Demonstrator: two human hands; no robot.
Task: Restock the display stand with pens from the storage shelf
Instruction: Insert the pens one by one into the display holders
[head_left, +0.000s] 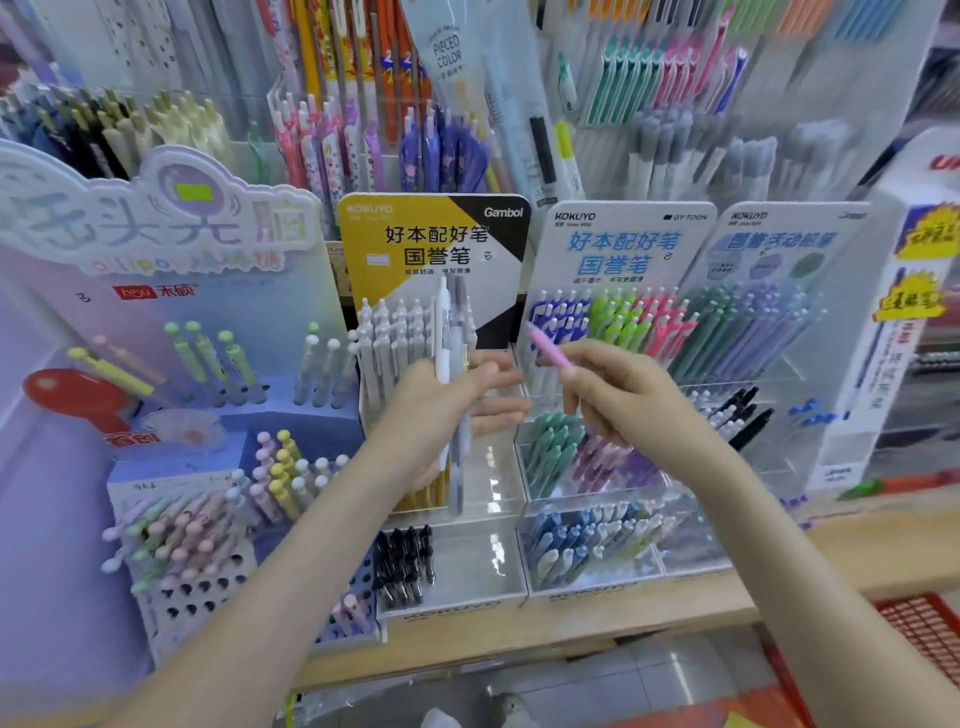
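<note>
Your left hand (441, 410) had its fingers curled round a bundle of white and grey pens (443, 332). It held them upright in front of the yellow-and-black Gambol stand (436, 234), probably so the spare stock stayed together and within reach of the other hand.

Your right hand (618, 395) pinched a single pink pen (551, 352) by one end between thumb and fingertips. The free end slanted up and left toward the top tier of the white Kokuyo stand (618, 244). Gripping it at the end likely left the rest of the barrel free to slide into a slot.

The pink pen was in the air just in front of the blue row (563, 312), not yet in any compartment. By colour it seemed to belong further right, with the pink row (667, 317).
</note>
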